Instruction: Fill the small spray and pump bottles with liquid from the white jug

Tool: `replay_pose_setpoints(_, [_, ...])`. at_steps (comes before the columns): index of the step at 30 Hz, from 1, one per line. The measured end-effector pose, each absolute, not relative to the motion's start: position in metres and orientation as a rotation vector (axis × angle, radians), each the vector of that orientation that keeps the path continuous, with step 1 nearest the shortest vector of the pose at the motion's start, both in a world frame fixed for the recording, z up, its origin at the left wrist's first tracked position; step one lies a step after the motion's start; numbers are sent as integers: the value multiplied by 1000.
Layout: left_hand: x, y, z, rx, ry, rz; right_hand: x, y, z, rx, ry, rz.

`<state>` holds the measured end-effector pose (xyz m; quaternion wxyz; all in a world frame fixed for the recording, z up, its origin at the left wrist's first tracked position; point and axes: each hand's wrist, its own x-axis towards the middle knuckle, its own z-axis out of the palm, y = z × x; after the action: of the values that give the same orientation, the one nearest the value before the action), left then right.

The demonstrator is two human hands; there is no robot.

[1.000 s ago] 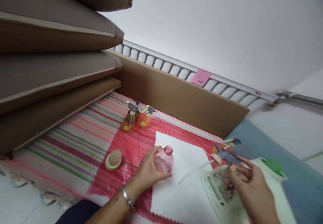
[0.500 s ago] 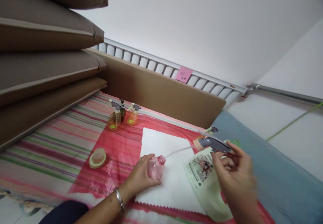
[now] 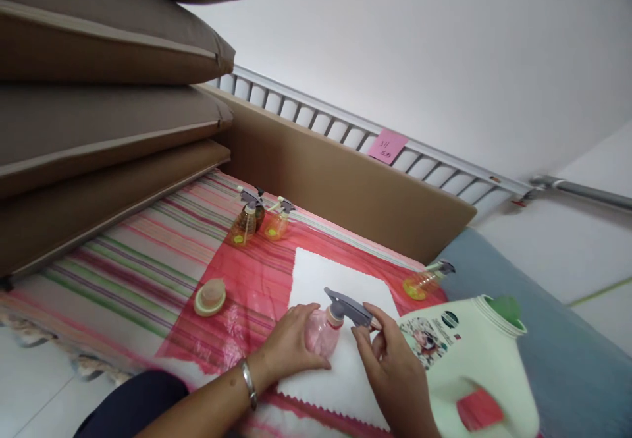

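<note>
My left hand (image 3: pixel 291 339) is wrapped round a small pink see-through bottle (image 3: pixel 323 332), held upright over a white cloth (image 3: pixel 320 273) with zigzag edges. A grey spray head (image 3: pixel 348 307) sits on the bottle's neck; whether it is screwed down I cannot tell. With thumb and fingers my right hand (image 3: pixel 395 365) grips the spray head at its right end. Close by on the right lies a large pale green jug (image 3: pixel 481 359) with a printed label and an uncapped mouth. A round pale cap (image 3: pixel 210 296) rests on the red sheet to the left.
Several spray bottles (image 3: pixel 276 226) stand at the back left. Another spray bottle (image 3: pixel 419 283) is behind the jug. Stacked brown cushions (image 3: pixel 108 122) rise at the left. A brown board (image 3: pixel 336 181) leans against the radiator (image 3: pixel 340 132) at the back.
My right hand has moved left and down, bringing the spray head onto the bottle's neck. Its clear tube, seen outside before, is now inside the bottle or hidden. The camera view has shifted.
</note>
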<state>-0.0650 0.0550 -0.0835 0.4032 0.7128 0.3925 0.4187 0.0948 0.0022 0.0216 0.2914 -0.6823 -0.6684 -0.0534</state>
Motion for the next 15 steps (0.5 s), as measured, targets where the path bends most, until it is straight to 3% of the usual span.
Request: replay_pose_setpoints(15, [-66, 55, -85, 1852, 980, 1045, 89, -15, 37, -1872, -1701, 37])
